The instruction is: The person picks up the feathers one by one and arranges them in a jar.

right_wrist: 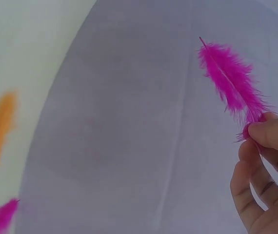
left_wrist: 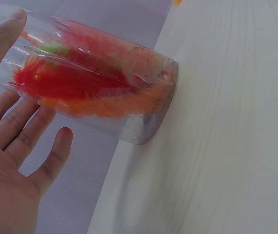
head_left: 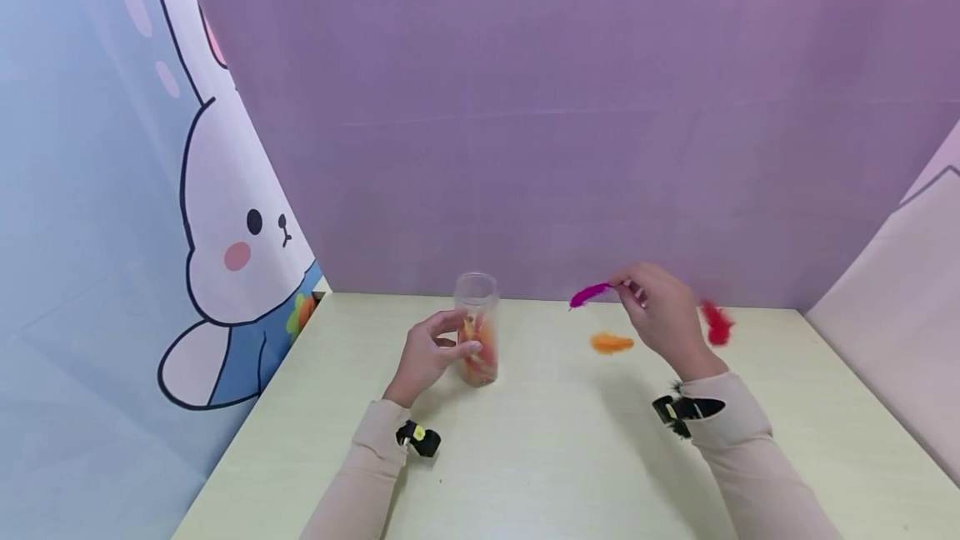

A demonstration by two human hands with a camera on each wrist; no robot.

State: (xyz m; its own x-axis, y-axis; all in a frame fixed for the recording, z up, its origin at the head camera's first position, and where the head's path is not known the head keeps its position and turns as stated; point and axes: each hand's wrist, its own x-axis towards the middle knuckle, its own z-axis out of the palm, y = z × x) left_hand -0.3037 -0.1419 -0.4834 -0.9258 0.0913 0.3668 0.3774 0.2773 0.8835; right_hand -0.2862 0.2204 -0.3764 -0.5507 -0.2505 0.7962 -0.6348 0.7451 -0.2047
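Observation:
A clear plastic cup [head_left: 477, 298] stands upright on the table, with red, orange and green feathers [left_wrist: 85, 87] inside it. My left hand [head_left: 431, 351] holds the cup from its left side, thumb on one side and fingers on the other. Raised above the table to the right, my right hand [head_left: 662, 315] pinches a magenta feather [right_wrist: 229, 80] by one end between thumb and fingertips. The feather's other end points left, toward the cup. Below it an orange feather [head_left: 611, 343] lies on the table.
A red feather [head_left: 717, 323] is to the right of my right hand. Another magenta feather [right_wrist: 3, 217] shows at the lower left of the right wrist view. A purple cloth [head_left: 562, 123] rises behind the pale table [head_left: 525, 457], and a rabbit-printed cloth [head_left: 225, 232] hangs at left.

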